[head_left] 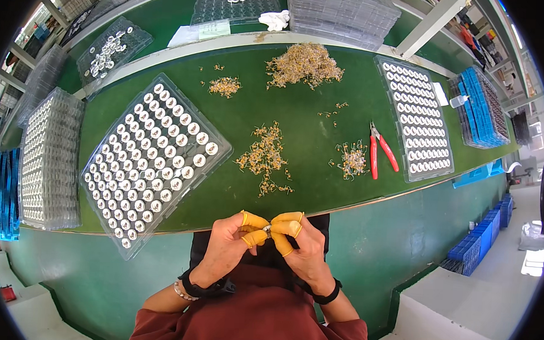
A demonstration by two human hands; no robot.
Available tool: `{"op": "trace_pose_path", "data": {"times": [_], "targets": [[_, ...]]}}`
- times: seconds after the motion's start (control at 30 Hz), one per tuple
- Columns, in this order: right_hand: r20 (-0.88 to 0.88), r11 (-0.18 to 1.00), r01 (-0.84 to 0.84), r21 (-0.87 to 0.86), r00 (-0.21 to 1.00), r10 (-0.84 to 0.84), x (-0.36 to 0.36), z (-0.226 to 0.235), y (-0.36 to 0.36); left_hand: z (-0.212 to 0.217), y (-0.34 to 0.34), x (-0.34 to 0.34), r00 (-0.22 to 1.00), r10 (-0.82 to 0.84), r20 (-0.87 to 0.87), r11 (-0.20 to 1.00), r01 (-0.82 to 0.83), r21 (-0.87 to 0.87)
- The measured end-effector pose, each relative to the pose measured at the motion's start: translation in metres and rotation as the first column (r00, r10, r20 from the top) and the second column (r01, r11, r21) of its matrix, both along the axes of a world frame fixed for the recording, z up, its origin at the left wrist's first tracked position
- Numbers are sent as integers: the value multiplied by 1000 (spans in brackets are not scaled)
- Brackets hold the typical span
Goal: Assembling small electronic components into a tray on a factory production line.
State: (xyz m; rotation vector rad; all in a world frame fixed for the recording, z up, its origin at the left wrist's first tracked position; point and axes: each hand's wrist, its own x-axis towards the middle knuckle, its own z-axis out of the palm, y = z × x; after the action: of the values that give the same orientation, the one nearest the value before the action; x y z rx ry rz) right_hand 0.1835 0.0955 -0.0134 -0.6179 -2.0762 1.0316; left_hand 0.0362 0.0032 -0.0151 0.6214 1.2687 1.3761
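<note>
My left hand [226, 246] and my right hand [307, 253] meet in front of my body, just off the table's near edge. Yellow covers sleeve several of the fingertips. Between the pinched fingertips of both hands sits a small silvery-white part [267, 229], mostly hidden by the fingers. Closest beyond my hands lies a loose pile of tiny yellowish wired components [264, 151]. Left of it, a clear tray [225, 150] holds rows of white round pieces. Red-handled cutters [381, 152] lie partly open to the right, beside a small heap of wired components [352, 160].
A large component heap [304, 65] and a smaller one [225, 86] lie farther back. Another filled tray [415, 119] rests at the right. Stacked trays [52, 158] rise at the left, blue trays [481, 110] at the far right. A shelf edge [242, 40] crosses behind.
</note>
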Motion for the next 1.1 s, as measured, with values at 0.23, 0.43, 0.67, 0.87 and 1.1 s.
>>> {"op": "trace_pose_path", "data": {"times": [0.23,0.43,0.67,0.87,1.1], "targets": [[-2,972,-94,-215,995,96,4,7,10,1,1,-2,995,-31,-99,1000,32,2],[6,934,-92,-346,995,100,1,7,10,1,2,-4,903,-32,-429,987,96,128],[-118,915,43,-401,988,-99,-3,-12,-4,-4,-3,7,996,47,-74,995,-41,86],[-31,936,32,-352,998,-46,-4,-10,-2,-18,-6,6,979,144,146,986,-154,60],[297,933,273,234,894,-336,-12,-5,37,-8,8,-3,956,223,188,965,-245,99]]}}
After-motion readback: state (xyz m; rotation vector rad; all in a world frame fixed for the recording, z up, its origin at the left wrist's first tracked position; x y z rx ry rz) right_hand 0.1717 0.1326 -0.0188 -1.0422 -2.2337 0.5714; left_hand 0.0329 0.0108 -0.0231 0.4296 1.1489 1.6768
